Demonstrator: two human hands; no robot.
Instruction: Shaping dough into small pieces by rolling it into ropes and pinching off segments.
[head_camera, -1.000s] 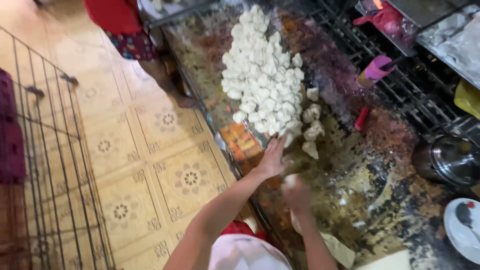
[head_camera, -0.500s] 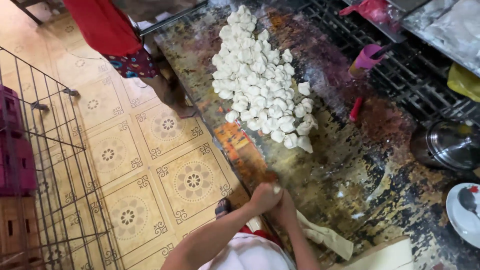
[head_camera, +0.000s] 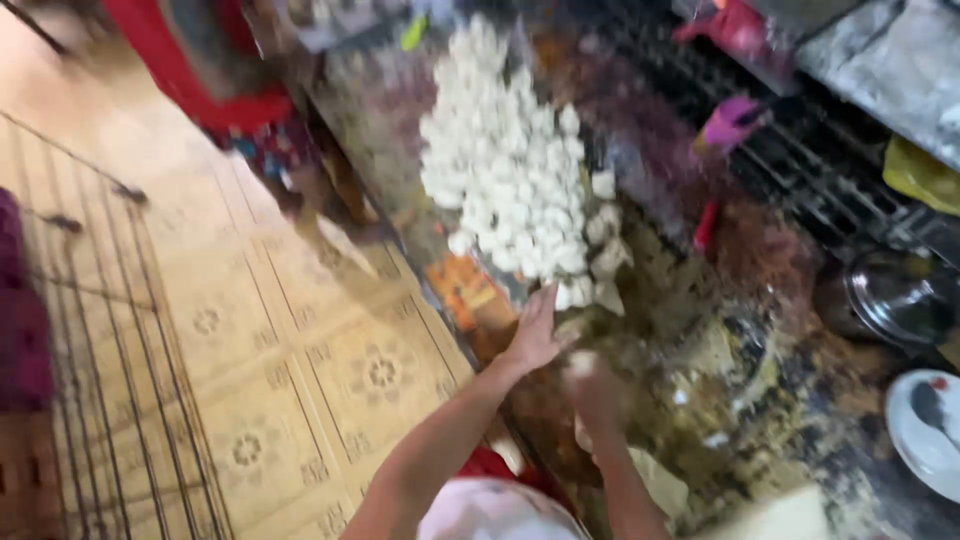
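At the near edge of the table (head_camera: 700, 400) our left hand (head_camera: 535, 335) lies flat and open, fingers spread toward the near end of the heap of white dough pieces (head_camera: 515, 180), while our right hand (head_camera: 598, 392) is blurred, so we cannot tell its grip; a pale bit shows at its top. We judge it best to press each piece evenly and keep the heap from spilling. Its surface is dark, mottled and floury. Far right sit a metal lid (head_camera: 895, 295), a white plate (head_camera: 925, 430) and a pink tool (head_camera: 730, 125); left lies patterned tile floor (head_camera: 300, 370) and a wire rack (head_camera: 90, 400).
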